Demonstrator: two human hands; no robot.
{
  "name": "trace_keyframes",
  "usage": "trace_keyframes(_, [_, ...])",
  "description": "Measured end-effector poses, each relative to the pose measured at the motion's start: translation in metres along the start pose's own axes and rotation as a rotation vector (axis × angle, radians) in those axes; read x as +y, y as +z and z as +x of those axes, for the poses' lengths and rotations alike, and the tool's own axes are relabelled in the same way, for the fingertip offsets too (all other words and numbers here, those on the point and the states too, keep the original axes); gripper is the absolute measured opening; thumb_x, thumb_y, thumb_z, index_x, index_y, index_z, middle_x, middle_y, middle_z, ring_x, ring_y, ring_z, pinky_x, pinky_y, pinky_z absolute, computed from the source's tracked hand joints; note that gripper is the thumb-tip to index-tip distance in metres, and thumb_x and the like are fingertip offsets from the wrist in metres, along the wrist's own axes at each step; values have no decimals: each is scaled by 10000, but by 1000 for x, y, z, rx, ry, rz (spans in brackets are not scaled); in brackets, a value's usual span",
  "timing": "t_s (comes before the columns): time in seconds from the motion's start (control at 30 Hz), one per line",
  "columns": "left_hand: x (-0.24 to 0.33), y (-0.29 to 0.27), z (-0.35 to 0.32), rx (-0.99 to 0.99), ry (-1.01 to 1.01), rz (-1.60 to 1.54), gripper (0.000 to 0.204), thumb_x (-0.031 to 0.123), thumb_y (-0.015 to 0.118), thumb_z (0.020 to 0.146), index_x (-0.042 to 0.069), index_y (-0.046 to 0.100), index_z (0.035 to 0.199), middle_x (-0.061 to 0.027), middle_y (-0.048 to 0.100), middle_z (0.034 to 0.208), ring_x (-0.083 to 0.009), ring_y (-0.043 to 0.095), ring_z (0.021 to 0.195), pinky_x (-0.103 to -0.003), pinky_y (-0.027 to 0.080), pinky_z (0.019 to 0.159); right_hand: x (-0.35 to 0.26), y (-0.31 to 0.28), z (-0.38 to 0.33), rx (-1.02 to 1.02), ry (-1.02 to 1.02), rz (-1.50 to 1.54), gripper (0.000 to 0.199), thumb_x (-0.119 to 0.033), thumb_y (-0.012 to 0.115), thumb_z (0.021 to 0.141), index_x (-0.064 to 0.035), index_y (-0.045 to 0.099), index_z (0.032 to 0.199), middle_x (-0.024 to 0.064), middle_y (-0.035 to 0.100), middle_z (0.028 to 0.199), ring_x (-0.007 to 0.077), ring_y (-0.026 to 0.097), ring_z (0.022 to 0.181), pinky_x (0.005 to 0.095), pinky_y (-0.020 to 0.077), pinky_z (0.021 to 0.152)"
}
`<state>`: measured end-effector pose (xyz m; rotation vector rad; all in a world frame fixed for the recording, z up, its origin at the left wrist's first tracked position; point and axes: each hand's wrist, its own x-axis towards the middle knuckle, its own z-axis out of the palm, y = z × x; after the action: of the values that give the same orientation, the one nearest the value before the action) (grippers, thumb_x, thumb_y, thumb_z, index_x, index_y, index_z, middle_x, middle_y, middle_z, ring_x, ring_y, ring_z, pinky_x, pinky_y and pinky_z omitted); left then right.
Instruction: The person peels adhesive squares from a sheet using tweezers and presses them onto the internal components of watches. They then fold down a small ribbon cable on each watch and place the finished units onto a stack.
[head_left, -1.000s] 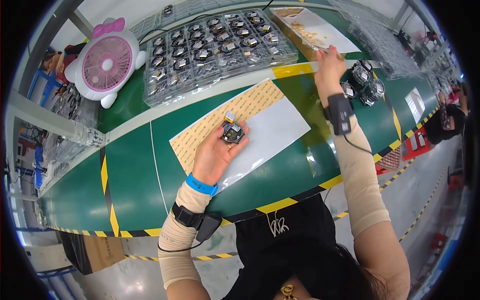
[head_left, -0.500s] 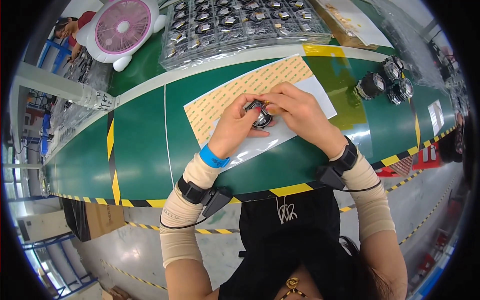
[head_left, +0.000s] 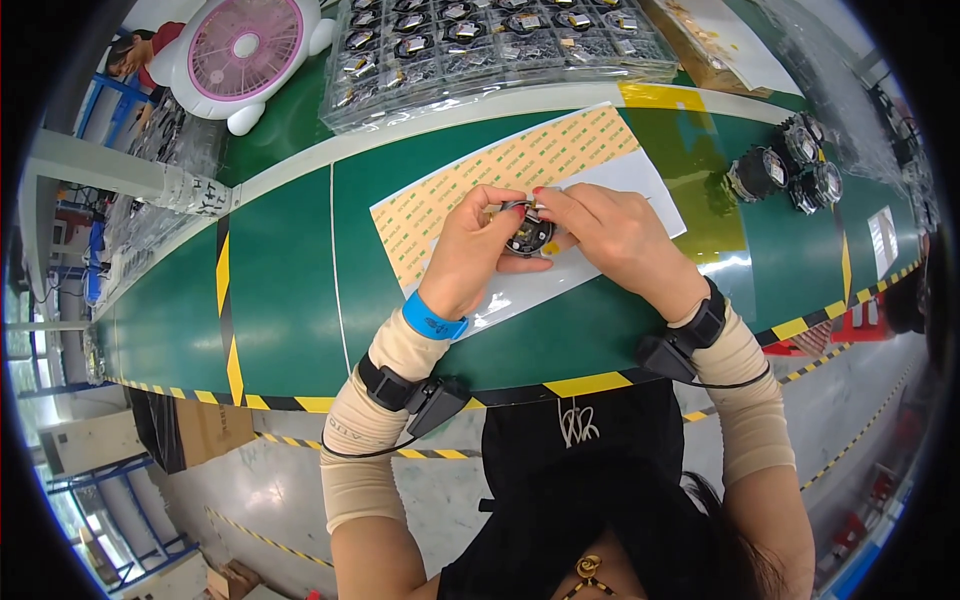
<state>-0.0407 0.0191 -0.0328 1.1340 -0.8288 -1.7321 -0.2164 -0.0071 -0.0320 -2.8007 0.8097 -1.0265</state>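
Your left hand [head_left: 472,248] and right hand [head_left: 610,235] both grip a small round black part [head_left: 528,234] over the white sheet [head_left: 600,270] on the green bench [head_left: 290,300]. A yellow-patterned sheet [head_left: 500,175] lies just behind. Similar round parts [head_left: 790,170] sit far right, a tray of parts [head_left: 480,45] and a pink fan [head_left: 245,50] at the back.

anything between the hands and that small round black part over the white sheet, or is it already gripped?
Nothing visible is in the way. The left hand and right hand both already grip the round black part, fingers closed on it from either side, above the white sheet on the green bench.
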Motion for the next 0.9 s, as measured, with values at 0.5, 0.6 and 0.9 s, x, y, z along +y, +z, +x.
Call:
trace_keyframes(0.5, [-2,7,-7,184,128,-173,156,20,410,863,-22,374,1009,-163,571,965,-233,612,812,-353,571,644,-18,14,5,227,-109,-155,238,-9,654,630,-9,588,859,65,575,822,148,570,579,251,423,422])
trace_keyframes(0.6, [-2,7,-7,198,138,-205,151,37,410,870,-11,392,1012,-153,575,959,-220,609,811,-346,567,643,-18,18,8,249,-100,-150,238,-5,655,620,-8,592,849,63,575,822,147,569,579,249,426,425])
trace_keyframes(0.9, [-6,2,-9,76,233,-235,183,25,394,871,20,414,1053,-141,565,977,-206,595,848,-359,545,717,-14,17,12,248,-68,-41,199,22,650,618,-20,600,807,52,571,836,158,570,579,254,431,429])
